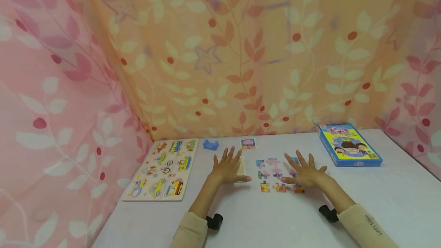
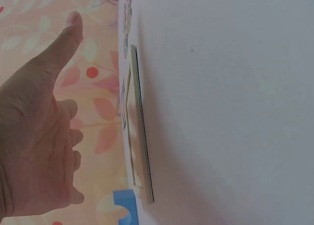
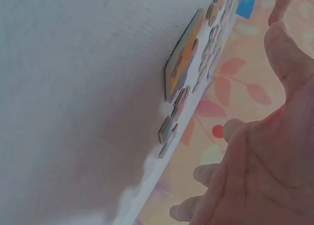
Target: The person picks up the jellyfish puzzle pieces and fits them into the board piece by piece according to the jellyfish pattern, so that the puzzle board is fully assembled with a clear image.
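My left hand [image 1: 225, 170] is spread with straight fingers above a small pale puzzle tray [image 1: 242, 169], partly covering it. In the left wrist view the tray [image 2: 137, 136] lies flat below and apart from the palm. My right hand [image 1: 306, 174], fingers also spread, hovers over the right column of loose jigsaw pieces [image 1: 277, 172], hiding parts of them. The pieces lie in separated rows, with pink, yellow and blue printing. In the right wrist view, an orange and purple jigsaw piece [image 3: 184, 63] is on the table below the hand. Neither hand holds anything.
A wooden vehicle puzzle board [image 1: 162, 171] lies at the left. Behind the hands are a blue notched block [image 1: 211, 144] and a small picture card [image 1: 248, 144]. A blue and yellow box [image 1: 349, 146] lies at the back right. Floral curtains [image 1: 241, 49] border the white table [image 1: 262, 221].
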